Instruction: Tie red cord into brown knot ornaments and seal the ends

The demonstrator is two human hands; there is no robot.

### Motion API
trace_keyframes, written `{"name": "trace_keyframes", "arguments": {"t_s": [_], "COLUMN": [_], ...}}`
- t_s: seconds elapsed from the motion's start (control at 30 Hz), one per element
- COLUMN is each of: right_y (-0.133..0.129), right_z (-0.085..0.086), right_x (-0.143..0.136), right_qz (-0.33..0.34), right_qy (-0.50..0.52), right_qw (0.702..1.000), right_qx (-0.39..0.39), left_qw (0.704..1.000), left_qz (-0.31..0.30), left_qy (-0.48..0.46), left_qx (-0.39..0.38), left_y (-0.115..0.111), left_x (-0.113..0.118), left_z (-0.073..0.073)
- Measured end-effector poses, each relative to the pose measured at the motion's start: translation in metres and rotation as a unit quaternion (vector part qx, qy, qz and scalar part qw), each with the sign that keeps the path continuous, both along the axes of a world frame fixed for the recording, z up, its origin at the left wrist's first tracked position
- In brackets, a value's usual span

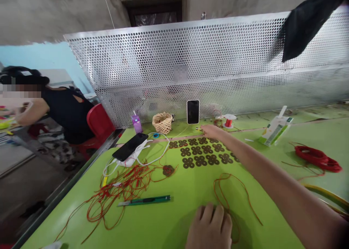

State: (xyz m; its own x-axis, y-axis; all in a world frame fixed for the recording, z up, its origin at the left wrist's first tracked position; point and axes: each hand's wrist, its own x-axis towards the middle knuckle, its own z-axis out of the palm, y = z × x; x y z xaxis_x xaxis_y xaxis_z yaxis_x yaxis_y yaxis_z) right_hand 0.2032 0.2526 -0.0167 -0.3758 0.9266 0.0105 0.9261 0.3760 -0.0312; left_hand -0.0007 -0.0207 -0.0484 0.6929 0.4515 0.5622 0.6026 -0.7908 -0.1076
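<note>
My left hand (209, 227) rests at the table's near edge, knuckles up and fingers curled together. A thin orange cord (245, 189) loops beside and partly behind it; the fingertips are hidden. Stretched far across the table, my right hand (208, 130) has its fingers closed at a small yellow and metal object (199, 129), too small to name. Below that hand lie rows of dark, four-lobed pieces made of round discs (200, 160). Another such piece (168, 170), tied with orange cord, lies apart to the left.
Tangled orange cords (122, 187) and a green utility knife (147, 200) lie left. Behind are a black phone (131, 147) with white cable, a wicker basket (162, 123), a standing phone (193, 111) and a thread spool (229, 121). Red cord bundle (317, 158) lies right. A person (68, 110) sits left.
</note>
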Motion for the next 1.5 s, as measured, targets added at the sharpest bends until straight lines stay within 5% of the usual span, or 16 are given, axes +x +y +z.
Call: {"name": "trace_keyframes", "arguments": {"t_s": [0.2, 0.37, 0.57, 0.67, 0.77, 1.0, 1.2, 1.5], "right_y": [-0.002, -0.013, -0.09, -0.136, -0.152, -0.122, -0.08, -0.02], "right_z": [0.01, 0.04, 0.085, 0.088, 0.084, 0.071, 0.033, 0.001], "right_x": [-0.007, 0.005, 0.022, 0.024, 0.031, 0.068, 0.094, 0.1], "right_qz": [-0.038, -0.079, -0.021, 0.081, 0.108, 0.057, -0.055, -0.059], "right_qy": [-0.001, 0.054, 0.11, 0.139, 0.132, 0.141, 0.025, -0.049], "right_qw": [0.998, 0.995, 0.99, 0.965, 0.953, 0.962, 0.998, 0.997], "right_qx": [-0.041, -0.025, -0.086, -0.205, -0.251, -0.229, -0.002, 0.018], "left_qw": [1.0, 0.998, 0.988, 0.975, 0.963, 0.954, 0.956, 0.956], "left_qz": [0.003, -0.002, 0.005, 0.022, 0.049, 0.056, 0.071, 0.166], "left_qy": [0.012, 0.038, 0.089, 0.129, 0.152, 0.145, 0.14, 0.122], "left_qx": [-0.021, -0.051, -0.126, -0.182, -0.218, -0.255, -0.246, -0.208], "left_y": [-0.002, -0.004, -0.005, -0.005, -0.005, -0.006, -0.004, 0.001], "left_x": [0.0, -0.001, -0.003, -0.004, -0.005, -0.007, -0.006, -0.02], "left_z": [0.01, 0.011, 0.007, 0.012, 0.019, 0.022, 0.025, 0.025]}}
